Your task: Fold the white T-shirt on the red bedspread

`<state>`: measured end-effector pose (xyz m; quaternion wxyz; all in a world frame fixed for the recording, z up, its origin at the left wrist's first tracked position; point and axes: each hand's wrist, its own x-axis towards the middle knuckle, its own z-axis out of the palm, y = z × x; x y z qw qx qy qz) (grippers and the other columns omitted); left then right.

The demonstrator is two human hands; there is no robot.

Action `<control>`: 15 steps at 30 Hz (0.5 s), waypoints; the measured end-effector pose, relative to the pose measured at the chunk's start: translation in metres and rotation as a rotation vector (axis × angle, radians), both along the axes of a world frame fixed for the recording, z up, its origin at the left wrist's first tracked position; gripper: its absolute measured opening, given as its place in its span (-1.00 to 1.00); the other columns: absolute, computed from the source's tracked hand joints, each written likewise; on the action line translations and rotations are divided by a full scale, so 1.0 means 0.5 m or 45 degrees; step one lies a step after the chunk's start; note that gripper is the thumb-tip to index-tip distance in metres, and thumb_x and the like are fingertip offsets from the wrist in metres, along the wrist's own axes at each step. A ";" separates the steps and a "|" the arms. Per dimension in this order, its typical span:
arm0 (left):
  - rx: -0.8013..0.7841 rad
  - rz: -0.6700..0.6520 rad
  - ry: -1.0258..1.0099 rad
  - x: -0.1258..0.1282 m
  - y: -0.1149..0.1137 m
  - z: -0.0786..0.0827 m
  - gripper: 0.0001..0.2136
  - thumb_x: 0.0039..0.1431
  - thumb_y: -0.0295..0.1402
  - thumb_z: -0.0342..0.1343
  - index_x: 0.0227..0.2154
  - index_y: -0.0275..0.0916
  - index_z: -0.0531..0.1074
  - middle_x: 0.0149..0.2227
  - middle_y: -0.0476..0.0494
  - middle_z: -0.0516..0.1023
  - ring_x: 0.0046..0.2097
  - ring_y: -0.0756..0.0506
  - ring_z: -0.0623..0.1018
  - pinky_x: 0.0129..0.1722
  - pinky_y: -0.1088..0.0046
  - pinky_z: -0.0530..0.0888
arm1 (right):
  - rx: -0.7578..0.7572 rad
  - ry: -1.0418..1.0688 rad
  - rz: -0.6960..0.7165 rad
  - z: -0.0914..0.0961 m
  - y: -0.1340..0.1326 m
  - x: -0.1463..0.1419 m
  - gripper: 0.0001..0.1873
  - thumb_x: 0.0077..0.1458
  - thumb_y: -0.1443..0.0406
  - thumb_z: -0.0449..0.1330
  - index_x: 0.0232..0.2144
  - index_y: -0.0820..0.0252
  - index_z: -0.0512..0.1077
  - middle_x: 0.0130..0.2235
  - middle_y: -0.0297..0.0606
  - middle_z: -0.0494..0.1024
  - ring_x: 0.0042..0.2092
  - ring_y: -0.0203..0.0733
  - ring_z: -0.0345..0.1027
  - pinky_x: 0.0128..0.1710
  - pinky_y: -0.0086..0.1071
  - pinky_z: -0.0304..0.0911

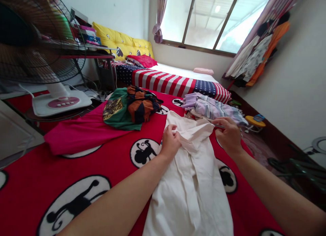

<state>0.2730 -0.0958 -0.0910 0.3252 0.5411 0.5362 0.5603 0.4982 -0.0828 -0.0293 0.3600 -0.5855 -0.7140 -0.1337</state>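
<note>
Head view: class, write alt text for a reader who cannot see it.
Two bare hands, left hand and right hand, grip the top edge of a cream garment spread on a red blanket with black-and-white mouse circles. Folded clothes lie beyond, with a fan at left.

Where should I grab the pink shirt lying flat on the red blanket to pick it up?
Probably at the near left corner of the pink shirt, coming from the left side. It lies spread flat on the red blanket, and that edge is free; the far right end is tucked under the green shirt, so pulling there would drag it.
</note>
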 end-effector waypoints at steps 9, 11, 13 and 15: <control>0.509 -0.400 0.487 -0.014 -0.035 0.022 -0.80 0.21 -0.49 -0.03 -0.19 -0.20 0.46 -0.23 -0.09 0.56 -0.16 -0.06 0.53 -0.11 0.45 0.45 | -0.192 -0.040 0.337 -0.063 -0.004 -0.051 -0.79 0.05 0.34 0.06 -0.33 0.17 0.50 -0.17 -0.18 0.53 -0.11 -0.10 0.39 -0.04 -0.29 0.27; 0.483 -0.473 0.674 -0.008 -0.034 0.016 -0.76 0.23 -0.40 0.00 -0.08 -0.18 0.46 -0.09 -0.12 0.55 -0.05 -0.09 0.52 0.00 0.38 0.41 | -0.265 -0.187 0.368 -0.082 0.018 -0.059 -0.69 0.11 0.24 0.09 -0.14 0.21 0.49 0.03 -0.09 0.46 0.08 -0.02 0.29 0.11 -0.19 0.18; 0.405 -0.417 0.847 -0.004 -0.030 0.007 -0.68 0.25 -0.29 0.01 0.03 -0.19 0.42 0.07 -0.20 0.47 0.13 -0.19 0.41 0.14 0.23 0.32 | -0.404 -0.332 0.264 -0.099 0.039 -0.066 -0.54 0.16 0.14 0.08 0.06 0.18 0.40 0.22 -0.05 0.27 0.22 0.08 0.13 0.19 -0.05 0.06; 0.290 -0.345 0.980 -0.004 -0.026 0.000 -0.59 0.25 -0.20 0.01 0.11 -0.20 0.37 0.19 -0.25 0.35 0.25 -0.28 0.25 0.23 0.08 0.19 | -0.573 -0.417 0.123 -0.111 0.055 -0.072 -0.45 0.22 0.07 0.00 0.21 0.08 0.25 0.33 -0.08 0.08 0.30 0.13 -0.02 0.21 0.09 -0.01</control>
